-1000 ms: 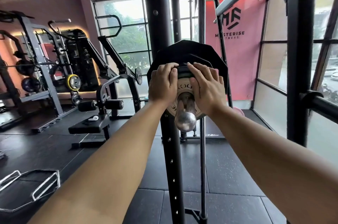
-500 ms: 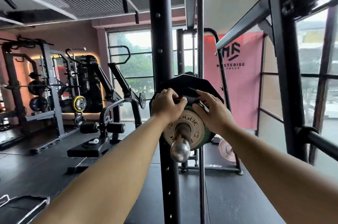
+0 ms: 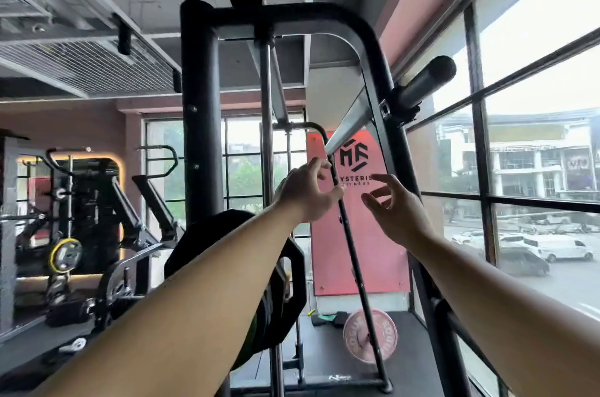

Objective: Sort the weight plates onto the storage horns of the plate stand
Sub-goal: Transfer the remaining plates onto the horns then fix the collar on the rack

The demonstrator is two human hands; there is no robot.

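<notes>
Half a second before, both hands held the plates on the peg, but now they had let go and gone up into the air. The left hand (image 3: 305, 193) was high near the middle, its grip wide, with fingers spread and nothing in it. The right hand (image 3: 397, 208) was just beside it at 3 o'clock, grip wide too, fingers loosely bent and holding nothing. The two hands were near each other but not touching. The black plate (image 3: 293, 279) was now lower, at 7 o'clock from the left hand, next to the tall black post (image 3: 198, 137). The left arm crossed in front of it and hid the peg it sat on. A bit of the green plate (image 3: 249, 344) peeked out under the arm, at 6 o'clock from the black one. The view had tipped up, so the top of the rack and a dark round peg (image 3: 425, 81) at 1 o'clock had come into view. A pink plate (image 3: 370, 336) stood on the floor (image 3: 324, 361) at 6 o'clock from the right hand, below the red banner (image 3: 363, 250).
</notes>
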